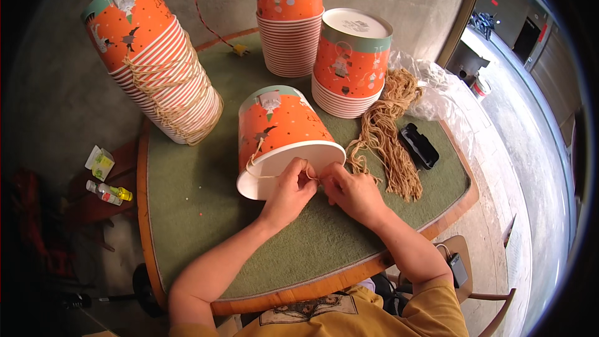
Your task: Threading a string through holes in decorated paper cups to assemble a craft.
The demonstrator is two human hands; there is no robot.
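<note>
An orange paper bucket [284, 122] with a green band lies tilted on the green-topped table, its white mouth facing me. A thin tan cord [254, 157] passes through its left side and runs across the mouth toward my hands. My left hand [293, 190] pinches the cord in front of the opening. Close beside it, my right hand [354, 193] is closed at the right part of the rim, fingertips on the cord's end. The fingers partly hide the cord between them. A bundle of tan cords [393, 137] lies to the right of the bucket.
Upside-down bucket stacks stand at the back [291, 43] and back right [349, 62]. A tall stack wound with cords [165, 81] leans at left. A black case [419, 146] and clear plastic [437, 97] lie right. A chair [465, 262] holds a phone-like device [458, 269].
</note>
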